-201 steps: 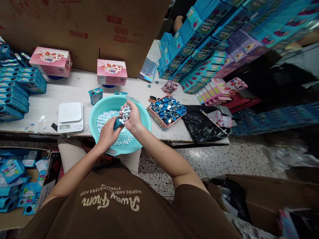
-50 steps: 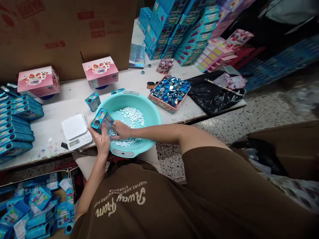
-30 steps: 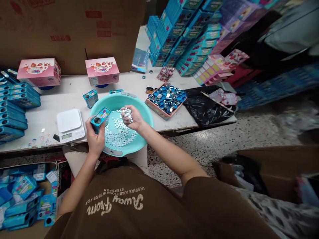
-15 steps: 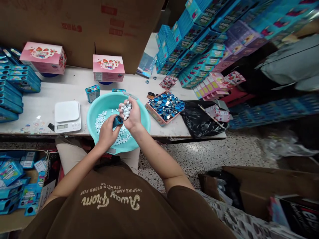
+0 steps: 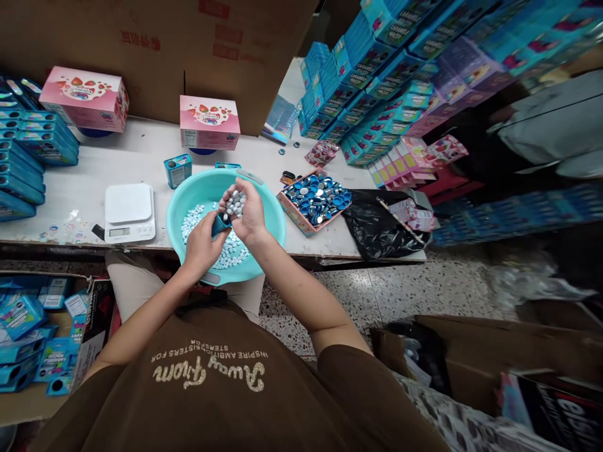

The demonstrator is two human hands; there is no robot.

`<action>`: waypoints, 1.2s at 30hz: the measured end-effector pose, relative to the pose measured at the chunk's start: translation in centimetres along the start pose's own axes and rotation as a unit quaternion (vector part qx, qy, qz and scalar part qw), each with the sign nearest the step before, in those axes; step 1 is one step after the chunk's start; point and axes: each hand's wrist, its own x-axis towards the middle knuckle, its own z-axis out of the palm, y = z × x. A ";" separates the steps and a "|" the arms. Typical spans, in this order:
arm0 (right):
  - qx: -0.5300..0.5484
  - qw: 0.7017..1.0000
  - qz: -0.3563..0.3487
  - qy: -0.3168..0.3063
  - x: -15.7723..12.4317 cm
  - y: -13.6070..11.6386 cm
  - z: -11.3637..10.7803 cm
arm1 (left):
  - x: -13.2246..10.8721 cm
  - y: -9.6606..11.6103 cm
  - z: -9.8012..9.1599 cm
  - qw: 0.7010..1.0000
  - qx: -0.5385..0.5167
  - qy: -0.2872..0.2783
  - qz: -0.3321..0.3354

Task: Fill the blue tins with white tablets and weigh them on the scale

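Note:
Over a turquoise basin [image 5: 276, 235], my left hand [image 5: 201, 246] is closed around a small blue candy tin [image 5: 219, 225], its round opening turned up toward my other hand. My right hand [image 5: 249, 216] is cupped around a heap of white candies [image 5: 235, 204], tilted against the tin's mouth. A few candies show at the opening. More loose white candies [image 5: 232, 252] lie on the basin floor below both hands. Just behind the basin stands another blue tin [image 5: 178, 171], upright, with a dark round hole in its top.
A white digital scale [image 5: 129, 212] sits left of the basin. To the right are a box of blue and silver caps [image 5: 316, 199] and a black plastic bag [image 5: 377, 223]. Pink strawberry boxes [image 5: 210, 122] stand behind. Stacked blue cartons [image 5: 358, 69] rise at the back right.
My right hand has tipped over the tin, and candies now sit at its opening. The left hand still holds the tin. The whole view has shifted slightly.

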 end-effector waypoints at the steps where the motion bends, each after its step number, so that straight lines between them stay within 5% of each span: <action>1: 0.000 1.000 -0.005 -0.002 0.0 0.0 0.0 | 0.0 0.0 0.0 1.000 -0.006 0.001 -0.004; 36: -0.041 0.999 0.000 0.025 -0.2 -0.1 1.8 | 0.2 -0.8 -0.1 0.999 -0.039 0.027 -0.008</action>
